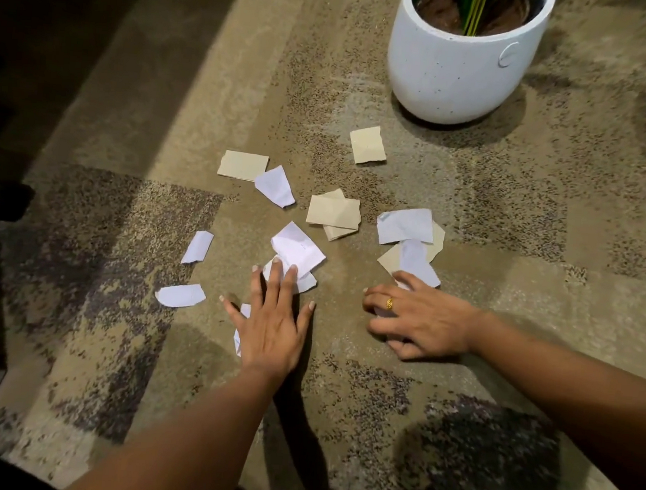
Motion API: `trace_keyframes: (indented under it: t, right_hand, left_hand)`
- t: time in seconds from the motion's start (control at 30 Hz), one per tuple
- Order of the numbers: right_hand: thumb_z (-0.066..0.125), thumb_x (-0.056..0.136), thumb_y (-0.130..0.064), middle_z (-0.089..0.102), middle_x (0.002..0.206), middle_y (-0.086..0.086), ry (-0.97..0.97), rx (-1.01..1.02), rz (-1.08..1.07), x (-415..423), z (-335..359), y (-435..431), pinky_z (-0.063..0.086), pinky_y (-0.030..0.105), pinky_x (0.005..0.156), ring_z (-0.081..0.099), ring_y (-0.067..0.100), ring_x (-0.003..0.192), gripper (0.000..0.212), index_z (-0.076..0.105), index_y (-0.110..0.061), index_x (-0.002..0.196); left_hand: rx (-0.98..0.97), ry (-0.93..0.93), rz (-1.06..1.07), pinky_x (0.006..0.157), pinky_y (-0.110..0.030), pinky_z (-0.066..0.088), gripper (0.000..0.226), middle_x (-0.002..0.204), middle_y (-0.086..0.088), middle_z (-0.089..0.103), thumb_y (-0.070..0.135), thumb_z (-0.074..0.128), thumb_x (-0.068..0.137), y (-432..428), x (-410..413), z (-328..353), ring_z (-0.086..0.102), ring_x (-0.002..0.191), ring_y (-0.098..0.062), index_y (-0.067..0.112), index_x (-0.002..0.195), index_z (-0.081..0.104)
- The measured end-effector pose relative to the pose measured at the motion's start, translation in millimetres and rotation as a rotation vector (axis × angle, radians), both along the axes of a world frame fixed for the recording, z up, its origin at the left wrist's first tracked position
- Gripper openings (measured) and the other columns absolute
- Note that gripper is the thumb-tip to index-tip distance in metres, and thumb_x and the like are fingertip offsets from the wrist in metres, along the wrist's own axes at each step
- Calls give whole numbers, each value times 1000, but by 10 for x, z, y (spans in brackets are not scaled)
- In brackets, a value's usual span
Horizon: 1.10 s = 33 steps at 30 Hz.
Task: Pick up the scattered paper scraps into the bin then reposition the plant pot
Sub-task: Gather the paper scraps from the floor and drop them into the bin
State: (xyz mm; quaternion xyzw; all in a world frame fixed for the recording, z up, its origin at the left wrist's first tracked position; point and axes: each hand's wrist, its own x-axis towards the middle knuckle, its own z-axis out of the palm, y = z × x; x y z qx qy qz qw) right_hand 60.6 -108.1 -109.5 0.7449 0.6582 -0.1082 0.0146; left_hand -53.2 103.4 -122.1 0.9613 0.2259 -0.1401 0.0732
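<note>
You have one view, from the camera on your head, facing forward and steeply down at the mottled beige and grey carpet (508, 228). It sits close: your left hand (269, 318) and right hand (419, 322) lie mid-frame among torn white and beige paper scraps (298, 248), and the top edge crops the round white speckled plant pot (454, 73).

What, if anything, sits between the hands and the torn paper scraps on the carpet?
Nothing visible. The left hand lies flat on white torn paper scraps; the right hand curls round a small white scrap. The white speckled plant pot stands beyond the farthest beige scrap. No bin is in view, so that path cannot be judged.
</note>
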Motion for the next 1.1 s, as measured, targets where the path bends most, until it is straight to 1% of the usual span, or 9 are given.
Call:
trace_keyframes:
  t: [0.13,0.3,0.4,0.53,0.6,0.77,0.87,0.97,1.1]
  right_hand:
    - [26,88,-39,54,127,12,-15,16,-233,153,-29,-117,30,57,105,50,25,122,36,50,-19,106]
    - [42,86,-40,60,122,14,-116,54,-428,317,9,-206,39,54,98,55,28,117,35,58,-16,104]
    - [59,82,-36,60,120,14,-98,109,-503,298,7,-170,39,55,97,56,29,115,31,59,-14,104]
    - [58,84,-35,57,124,15,-61,134,-553,293,12,-124,35,55,100,54,30,117,31,58,-14,106]
    - [58,84,-34,56,125,15,-44,146,-583,302,14,-121,34,55,100,54,31,116,29,58,-14,106]
    - [62,83,-31,58,120,12,-34,164,-620,304,9,-167,36,53,99,57,30,111,24,60,-15,101]
    - [62,84,-30,60,118,13,-44,192,-614,309,28,-182,38,53,97,59,31,109,23,61,-14,100]
    - [42,86,-36,61,116,13,-49,194,-605,322,74,-184,41,51,94,59,30,108,33,61,-14,100]
    - [41,85,-38,61,115,13,-49,193,-623,341,83,-173,43,50,91,60,30,106,33,60,-15,99]
  left_hand:
    - [21,34,196,99,-77,1,56,158,12,-9,57,18,93,3,-68,-6,-12,146,-21,42,144,2]
    - [-160,-25,332,100,-77,0,58,157,6,-17,52,24,95,-90,1,-35,-14,146,-23,38,146,1]
    - [-245,-104,280,103,-71,-9,60,158,4,-17,50,27,95,-167,148,-18,-15,146,-18,32,148,5]
    - [-325,-154,66,105,-57,-16,63,157,2,-16,48,29,95,-342,399,28,-11,145,-17,26,148,5]
    - [-362,-196,-44,109,-52,-14,61,159,2,-8,45,33,95,-410,476,51,-4,146,-18,25,148,10]
    - [-123,-290,-139,112,-55,-7,55,156,3,17,51,31,94,-132,520,53,11,145,-14,24,142,28]
    - [-29,-273,37,109,-62,-1,56,156,1,17,51,31,94,354,516,30,11,146,-18,23,142,25]
    - [72,-228,325,106,-69,4,60,155,-6,21,54,29,92,831,402,-4,14,145,-24,17,140,29]
    - [-6,-163,644,100,-78,4,65,159,-6,2,60,28,90,1122,269,-61,-2,145,-33,27,145,16]
